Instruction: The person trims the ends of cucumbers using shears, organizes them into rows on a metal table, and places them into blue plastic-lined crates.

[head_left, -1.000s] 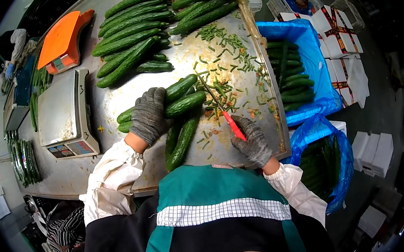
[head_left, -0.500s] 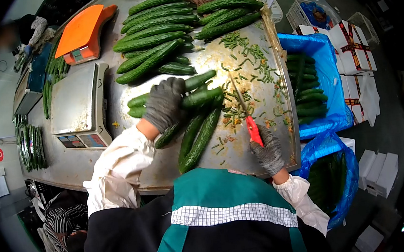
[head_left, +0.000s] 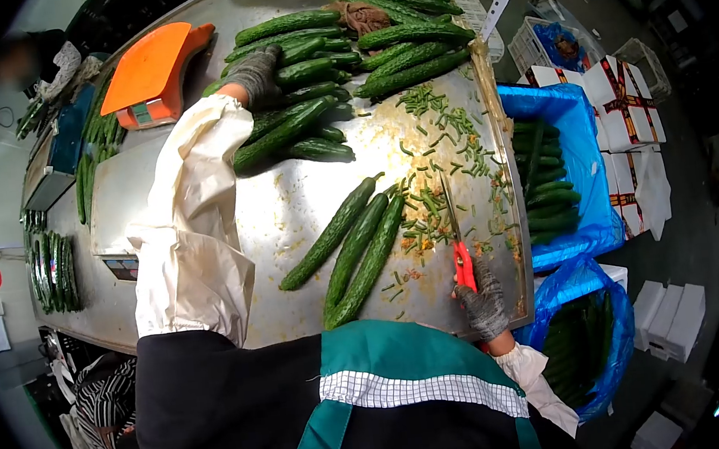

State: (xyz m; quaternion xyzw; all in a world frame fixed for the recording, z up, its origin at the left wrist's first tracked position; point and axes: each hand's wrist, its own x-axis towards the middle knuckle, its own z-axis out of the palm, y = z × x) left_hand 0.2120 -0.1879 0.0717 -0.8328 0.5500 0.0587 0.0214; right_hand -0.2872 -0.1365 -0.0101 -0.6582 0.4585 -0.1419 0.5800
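Reaching into the upper left-center of the frame, the gloved left hand (head_left: 254, 77) lies on a pile of cucumbers (head_left: 286, 134) on a metal table (head_left: 276, 211); whether its fingers grip one, I cannot tell. The gloved right hand (head_left: 482, 303), right of center and lower down, is closed around a red-handled cutting tool (head_left: 464, 266), its narrow blade pointing up the frame. Between the hands, near the center, three loose cucumbers (head_left: 357, 249) lie slanted, upper ends leaning right. Small green trimmings (head_left: 455, 133) are scattered beside them and toward the upper right. An orange scale (head_left: 141, 72) stands at upper left, above a flat-topped scale (head_left: 119, 196) partly hidden by the left sleeve (head_left: 190, 215). Beyond the table's right edge, a blue-lined crate (head_left: 585, 138) and, below it, a blue bag (head_left: 621, 320) hold more cucumbers.
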